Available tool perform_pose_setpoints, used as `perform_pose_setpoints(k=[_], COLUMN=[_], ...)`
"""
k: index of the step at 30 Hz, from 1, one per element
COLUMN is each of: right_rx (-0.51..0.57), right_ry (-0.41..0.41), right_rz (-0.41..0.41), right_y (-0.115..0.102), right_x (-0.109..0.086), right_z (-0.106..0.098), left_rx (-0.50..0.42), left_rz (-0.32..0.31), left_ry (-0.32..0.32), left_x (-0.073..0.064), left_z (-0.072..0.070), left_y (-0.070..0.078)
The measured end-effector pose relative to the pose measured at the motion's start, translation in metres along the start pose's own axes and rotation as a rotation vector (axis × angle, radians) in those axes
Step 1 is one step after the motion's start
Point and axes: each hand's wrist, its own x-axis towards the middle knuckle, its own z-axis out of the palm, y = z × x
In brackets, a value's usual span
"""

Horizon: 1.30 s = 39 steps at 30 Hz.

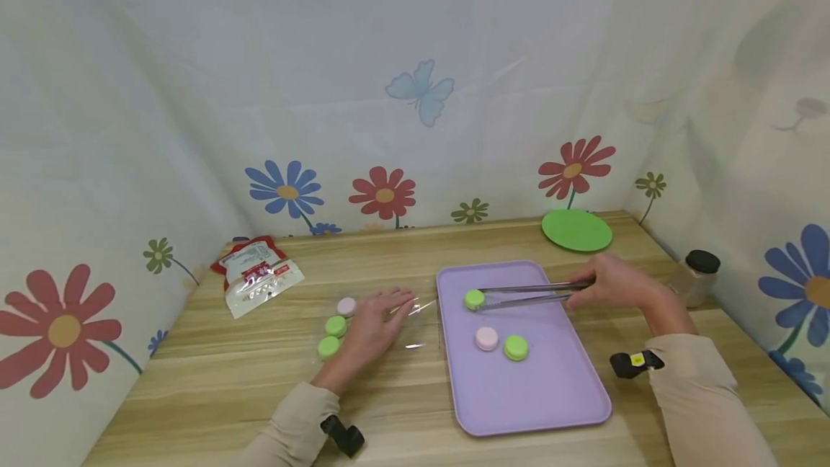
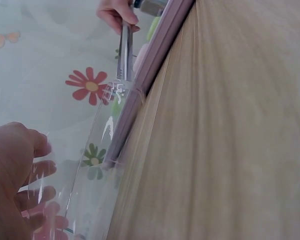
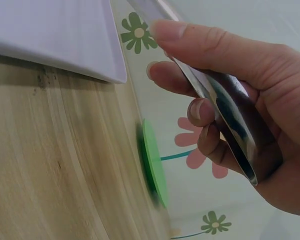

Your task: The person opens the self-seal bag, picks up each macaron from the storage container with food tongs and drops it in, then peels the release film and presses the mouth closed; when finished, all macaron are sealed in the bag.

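Three macarons point(image 1: 336, 326) lie in a clear container point(image 1: 413, 346), the left hand's point(image 1: 377, 321) relaxed fingers touching it, probably for steadiness; on the purple tray point(image 1: 532, 402), a green macaron point(image 1: 474, 300) sits between the tips of tongs point(image 1: 532, 287) grasped by the right hand point(image 1: 609, 283), presumably for a precise pinch.

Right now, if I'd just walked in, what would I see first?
Probably the purple tray on the table, with a pink macaron and a green one lying on it. Over it, the right hand holds shiny tongs to another green macaron. On the cloth behind, big red flowers stand out.
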Motion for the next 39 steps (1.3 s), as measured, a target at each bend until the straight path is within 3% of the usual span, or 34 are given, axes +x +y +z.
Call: perform_pose_setpoints(k=[8, 17, 32, 39], right_rx=[0.026, -0.021, -0.051, -0.074], right_ry=[-0.022, -0.034, -0.032, -0.007], right_rz=[-0.028, -0.128, -0.107, -0.153], right_y=[-0.023, -0.057, -0.107, -0.116], right_x=[0.007, 0.030, 0.078, 0.095], right_z=[0.006, 0.026, 0.071, 0.082], left_rx=[0.006, -0.001, 0.027, 0.045], left_rz=[-0.033, 0.002, 0.026, 0.021], left_ry=[0.010, 0.034, 0.085, 0.128], left_x=[-0.002, 0.000, -0.001, -0.001], left_z=[0.000, 0.001, 0.005, 0.008], left_y=[0.001, 0.000, -0.001, -0.003])
